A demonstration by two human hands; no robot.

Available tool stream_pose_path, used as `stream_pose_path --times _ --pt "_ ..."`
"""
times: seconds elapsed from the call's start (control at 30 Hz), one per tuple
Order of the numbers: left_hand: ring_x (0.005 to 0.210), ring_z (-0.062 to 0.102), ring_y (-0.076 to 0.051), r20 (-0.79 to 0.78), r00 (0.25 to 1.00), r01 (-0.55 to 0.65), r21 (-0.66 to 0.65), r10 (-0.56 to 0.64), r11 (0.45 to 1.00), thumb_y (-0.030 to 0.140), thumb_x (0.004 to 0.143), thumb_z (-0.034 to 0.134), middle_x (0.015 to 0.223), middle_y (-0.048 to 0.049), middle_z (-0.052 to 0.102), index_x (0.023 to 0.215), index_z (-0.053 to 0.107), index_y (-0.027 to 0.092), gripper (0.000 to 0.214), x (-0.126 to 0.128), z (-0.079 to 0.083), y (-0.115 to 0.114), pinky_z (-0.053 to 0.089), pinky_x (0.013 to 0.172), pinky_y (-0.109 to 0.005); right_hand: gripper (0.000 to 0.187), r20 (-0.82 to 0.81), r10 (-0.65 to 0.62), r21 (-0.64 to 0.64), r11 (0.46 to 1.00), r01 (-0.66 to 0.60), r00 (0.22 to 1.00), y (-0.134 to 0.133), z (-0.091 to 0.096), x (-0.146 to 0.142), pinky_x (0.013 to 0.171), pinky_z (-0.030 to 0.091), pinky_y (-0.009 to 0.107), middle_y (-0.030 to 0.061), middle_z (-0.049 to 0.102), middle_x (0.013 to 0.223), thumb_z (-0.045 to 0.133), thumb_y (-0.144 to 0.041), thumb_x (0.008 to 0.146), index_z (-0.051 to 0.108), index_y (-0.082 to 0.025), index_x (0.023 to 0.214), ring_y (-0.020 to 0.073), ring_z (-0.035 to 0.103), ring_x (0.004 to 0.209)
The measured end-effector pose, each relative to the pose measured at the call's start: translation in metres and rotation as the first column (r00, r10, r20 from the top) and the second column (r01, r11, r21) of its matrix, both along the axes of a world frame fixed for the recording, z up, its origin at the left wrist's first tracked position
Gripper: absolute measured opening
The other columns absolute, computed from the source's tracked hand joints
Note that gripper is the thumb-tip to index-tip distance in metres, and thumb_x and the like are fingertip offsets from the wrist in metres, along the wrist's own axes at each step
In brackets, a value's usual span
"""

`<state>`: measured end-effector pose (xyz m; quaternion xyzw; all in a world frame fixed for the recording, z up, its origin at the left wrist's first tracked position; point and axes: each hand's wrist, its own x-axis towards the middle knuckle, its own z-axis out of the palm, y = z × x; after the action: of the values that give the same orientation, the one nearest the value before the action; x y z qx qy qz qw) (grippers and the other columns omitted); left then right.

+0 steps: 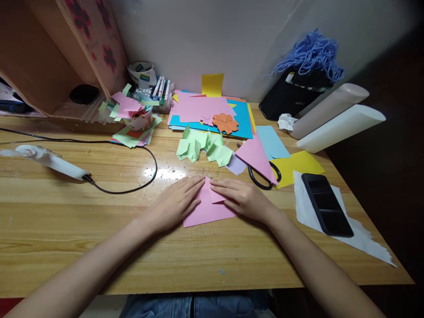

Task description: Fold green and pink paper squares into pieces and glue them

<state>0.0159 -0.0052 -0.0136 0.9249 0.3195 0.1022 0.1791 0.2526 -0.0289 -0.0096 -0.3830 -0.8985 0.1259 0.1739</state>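
A pink paper sheet (207,211) lies on the wooden desk (99,229) in front of me, its upper corners folded in toward the middle. My left hand (175,202) lies flat on its left part, fingers stretched toward the top fold. My right hand (241,198) presses flat on the right part, fingertips on the small folded flap. The fingertips of both hands nearly meet at the paper's top point. Neither hand grips anything.
Behind the sheet lie green folded paper pieces (203,149), black scissors (263,176), a coloured paper stack (212,112) with an orange paper flower (225,122). A black phone (326,204) rests on white paper at right. A white device with black cable (49,160) lies left.
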Motion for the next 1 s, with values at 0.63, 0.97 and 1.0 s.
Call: stream_pose_path --times 0.63,0.97,1.0 --pt "0.128 0.030 -0.019 -0.073 0.996 0.052 -0.004 -0.053 0.999 0.035 0.090 0.032 0.143 -0.0049 0.029 0.139 0.023 0.019 0.052 0.004 0.005 0.002 0.022 0.106 -0.037 0.033 0.036 -0.012 0.038 0.999 0.011 0.999 0.001 0.002 0.000 0.088 0.049 0.040 0.0080 0.058 0.120 0.049 -0.015 0.081 0.059 -0.020 0.112 0.0211 0.052 0.110" --pt "0.128 0.030 -0.029 -0.026 0.995 0.100 -0.004 -0.100 0.995 0.048 0.080 0.047 0.143 -0.0097 0.030 0.126 0.044 0.021 0.053 0.002 0.010 0.000 0.025 0.103 -0.048 0.030 0.087 -0.025 0.037 0.999 0.021 0.996 0.000 0.007 -0.002 0.090 0.047 0.041 0.0067 0.058 0.119 0.050 -0.015 0.081 0.061 -0.021 0.108 0.0220 0.050 0.111" --pt "0.128 0.030 -0.029 -0.041 0.995 0.094 0.008 -0.094 0.996 0.049 0.080 0.046 0.142 -0.0101 0.030 0.125 0.044 0.021 0.053 0.003 0.011 -0.001 0.024 0.103 -0.049 0.030 0.097 -0.023 0.049 0.999 0.018 0.995 0.000 0.007 -0.002 0.090 0.047 0.041 0.0069 0.058 0.118 0.050 -0.015 0.080 0.062 -0.020 0.107 0.0225 0.049 0.111"
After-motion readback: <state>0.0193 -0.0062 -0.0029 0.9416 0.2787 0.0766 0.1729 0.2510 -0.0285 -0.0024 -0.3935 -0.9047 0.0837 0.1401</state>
